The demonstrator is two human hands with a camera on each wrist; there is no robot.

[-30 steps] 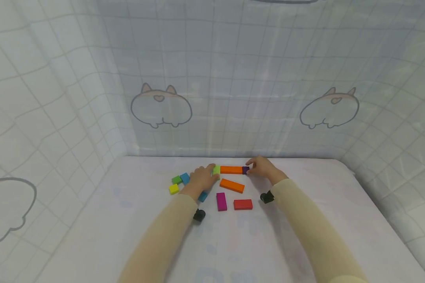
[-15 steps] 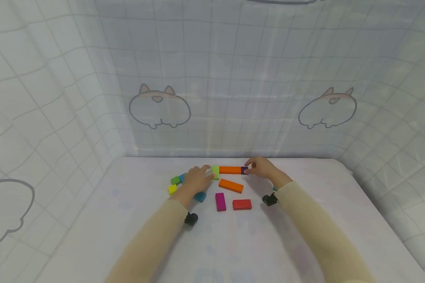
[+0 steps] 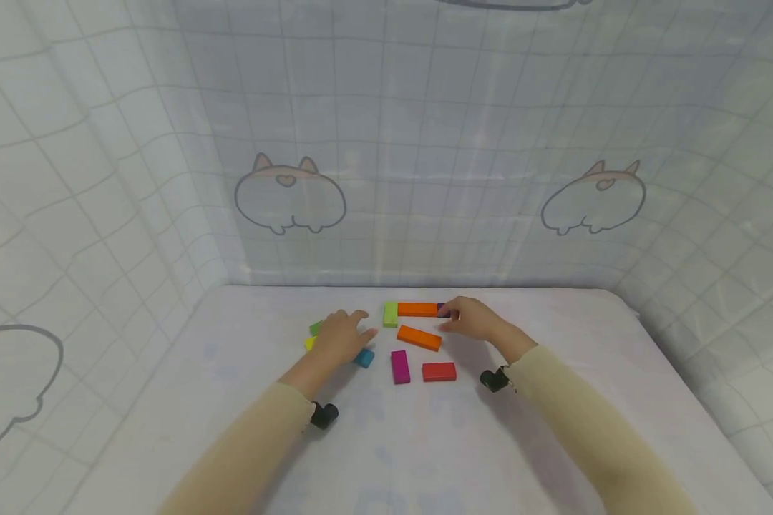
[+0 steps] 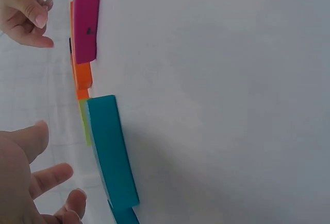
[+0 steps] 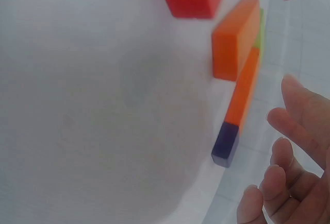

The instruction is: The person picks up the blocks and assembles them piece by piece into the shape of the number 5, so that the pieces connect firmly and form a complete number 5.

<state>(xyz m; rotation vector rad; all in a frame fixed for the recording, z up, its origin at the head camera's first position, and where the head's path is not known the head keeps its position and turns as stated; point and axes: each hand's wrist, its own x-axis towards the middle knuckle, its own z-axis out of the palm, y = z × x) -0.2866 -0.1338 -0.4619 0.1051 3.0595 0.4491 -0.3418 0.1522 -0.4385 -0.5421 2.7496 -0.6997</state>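
Toward the back of the table, a light green block (image 3: 391, 315), a long orange block (image 3: 417, 310) and a dark purple block (image 5: 225, 144) form a touching row. My right hand (image 3: 475, 320) hovers by the purple end, fingers loosely bent and apart from the block in the right wrist view. Over the blocks at the left is my left hand (image 3: 338, 337), its fingers spread and holding nothing. Beneath it a blue block (image 3: 363, 357) shows in part; other blocks there are partly hidden. A second orange block (image 3: 419, 338) lies slightly askew before the row.
Nearer to me lie a magenta block (image 3: 400, 367) and a red block (image 3: 439, 372). Green (image 3: 315, 328) and yellow (image 3: 310, 344) blocks peek out left of my left hand. A white gridded curtain (image 3: 386, 179) rises behind the table's back edge and along both sides.
My left hand has left the light green block, moving left and toward me. My right hand has come off the purple block and drawn slightly nearer. The row of blocks stays in place.
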